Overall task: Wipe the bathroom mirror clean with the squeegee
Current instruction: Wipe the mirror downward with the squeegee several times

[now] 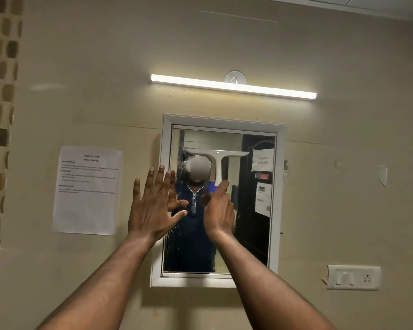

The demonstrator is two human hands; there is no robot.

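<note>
Against the upper half of the white-framed mirror (280, 186), a white T-shaped squeegee (218, 156) is held with its blade level, spanning most of the glass width but stopping short of both side edges of the frame. Its handle is grasped from below by the right hand (218, 214), with the fingers wrapped around it. The left hand (153, 208) is spread flat with fingers apart, overlapping the left frame edge; contact with the glass cannot be judged. Streaks and droplets are seen along the left margin of the glass. Bare glass is left above the blade and down the right side. A printed sheet (87, 189) is fixed to the wall left of the mirror, a tube light (234, 86) above, and a switch plate (353, 277) at lower right.
</note>
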